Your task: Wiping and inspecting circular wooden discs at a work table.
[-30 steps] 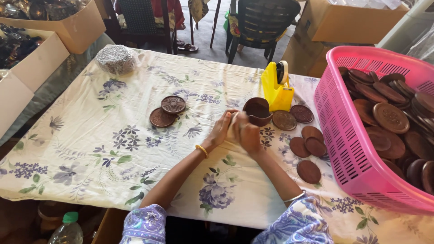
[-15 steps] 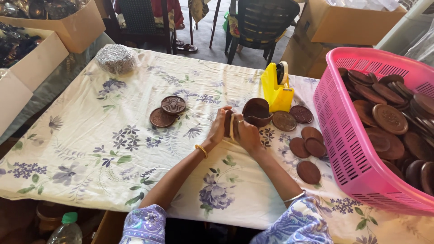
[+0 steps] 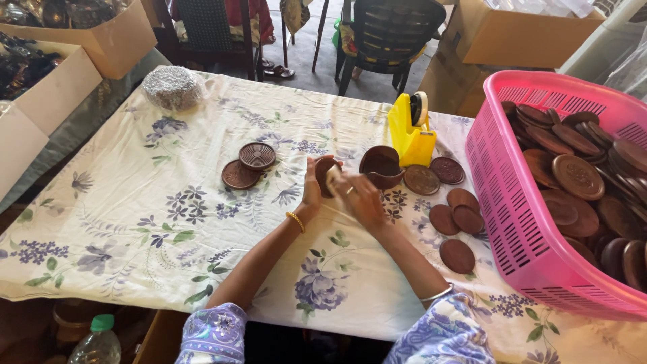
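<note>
Both hands are together over the flowered tablecloth (image 3: 202, 222), and between them they hold one small brown round piece (image 3: 325, 176): the left hand (image 3: 312, 189) grips it from the left side, and the right hand (image 3: 360, 195) closes on it from the right. Just beyond the right hand stands a brown bowl-shaped piece (image 3: 381, 166) and a yellow tape dispenser (image 3: 409, 135). Flat brown discs (image 3: 453, 219) lie to its right, near the pink basket (image 3: 512, 222); two ribbed discs (image 3: 249, 165) lie left of the left hand.
</note>
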